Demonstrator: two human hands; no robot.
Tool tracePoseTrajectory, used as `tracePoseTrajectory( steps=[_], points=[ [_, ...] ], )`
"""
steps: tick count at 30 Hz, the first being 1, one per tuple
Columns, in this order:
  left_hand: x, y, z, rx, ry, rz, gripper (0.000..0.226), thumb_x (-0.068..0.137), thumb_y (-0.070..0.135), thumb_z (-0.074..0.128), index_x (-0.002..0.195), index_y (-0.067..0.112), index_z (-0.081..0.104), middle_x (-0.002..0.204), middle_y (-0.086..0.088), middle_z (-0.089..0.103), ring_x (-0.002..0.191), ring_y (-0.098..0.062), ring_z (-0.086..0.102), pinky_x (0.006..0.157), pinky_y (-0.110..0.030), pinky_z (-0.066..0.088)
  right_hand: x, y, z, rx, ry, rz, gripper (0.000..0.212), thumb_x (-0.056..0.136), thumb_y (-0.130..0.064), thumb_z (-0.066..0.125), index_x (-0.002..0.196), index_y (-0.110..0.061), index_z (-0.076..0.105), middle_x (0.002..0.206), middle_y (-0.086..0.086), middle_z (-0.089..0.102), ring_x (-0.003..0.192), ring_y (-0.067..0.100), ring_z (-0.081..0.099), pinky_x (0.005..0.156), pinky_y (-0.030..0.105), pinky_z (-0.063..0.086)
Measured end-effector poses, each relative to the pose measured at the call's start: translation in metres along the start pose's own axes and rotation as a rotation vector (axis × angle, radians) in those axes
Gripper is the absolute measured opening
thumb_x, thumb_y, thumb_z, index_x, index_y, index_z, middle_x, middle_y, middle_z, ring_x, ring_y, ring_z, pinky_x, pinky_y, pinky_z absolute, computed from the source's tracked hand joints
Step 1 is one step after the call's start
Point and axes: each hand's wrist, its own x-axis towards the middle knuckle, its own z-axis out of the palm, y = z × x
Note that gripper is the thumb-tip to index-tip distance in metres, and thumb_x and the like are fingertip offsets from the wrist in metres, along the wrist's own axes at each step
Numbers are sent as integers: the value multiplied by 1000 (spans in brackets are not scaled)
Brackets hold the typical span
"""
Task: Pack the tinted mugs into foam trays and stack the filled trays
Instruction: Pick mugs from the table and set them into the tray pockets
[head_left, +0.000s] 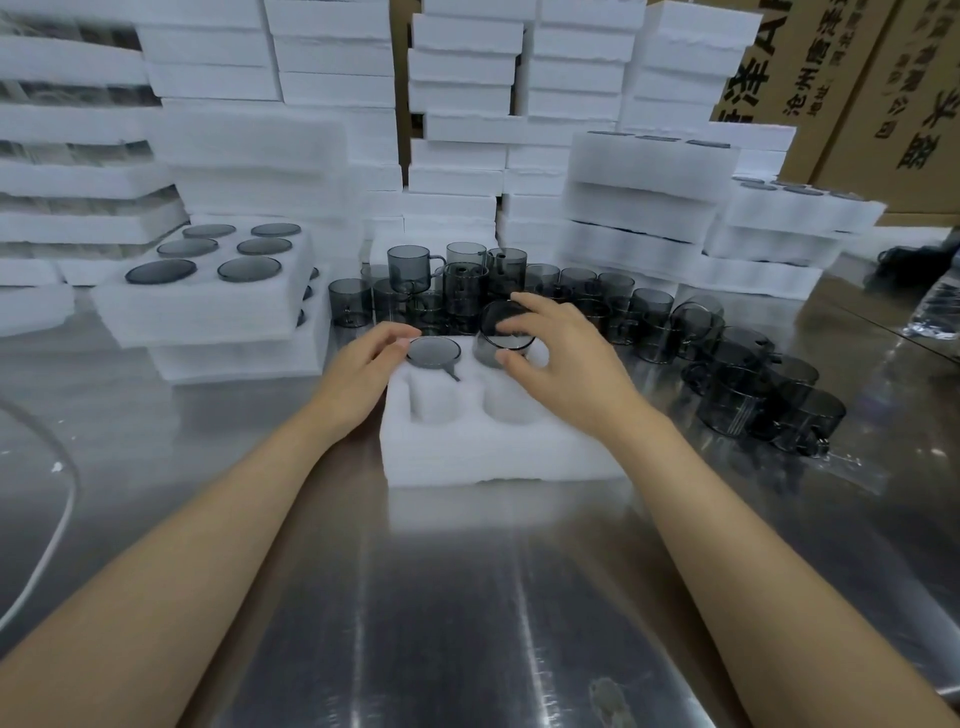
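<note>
A white foam tray (498, 447) lies on the steel table in front of me, its two near pockets hollow. One smoky grey mug (432, 352) sits sunk in the far-left pocket, and my left hand (363, 364) touches its rim with the fingertips. My right hand (558, 348) grips a second grey mug (506, 332) by its rim, tilted and partly down in the far-right pocket. Several loose grey mugs (649, 317) stand behind and to the right of the tray.
A filled foam tray (208, 306) with several mugs sits on another tray at the left. Tall stacks of white foam trays (457, 104) and cardboard boxes (883, 93) line the back. A white cable (62, 499) curves at the left edge.
</note>
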Motion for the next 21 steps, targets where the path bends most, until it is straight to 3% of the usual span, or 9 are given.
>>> tracePoseTrajectory(
  steps=[3,9,15,21],
  points=[
    [-1,2,0,-6,11,-15,19,101,30,46,104,40,62,100,32,62,95,16,54,76,-7,36,0,-1,-1,-11,-20,-4,30,91,-32,59,120,-27,65,148,-7,44,123,21,45,103,38,38],
    [-2,3,0,-16,6,-18,19,101,30,45,106,37,62,103,26,64,96,12,55,80,-16,39,-1,-1,-4,-12,-99,9,54,98,-31,47,148,-37,30,152,-8,37,130,20,38,108,42,33],
    [-2,3,0,-26,2,-19,20,101,29,45,111,31,63,107,21,64,101,3,56,84,-18,40,3,0,2,-176,-233,-2,47,102,-32,33,149,-37,28,158,-3,25,137,23,27,107,39,21],
    [-2,4,0,-23,0,-17,20,101,28,45,109,30,63,108,21,64,102,4,56,85,-18,40,8,6,5,-147,-552,99,58,91,-71,20,146,-50,22,161,-13,2,149,19,0,118,42,-4]
  ],
)
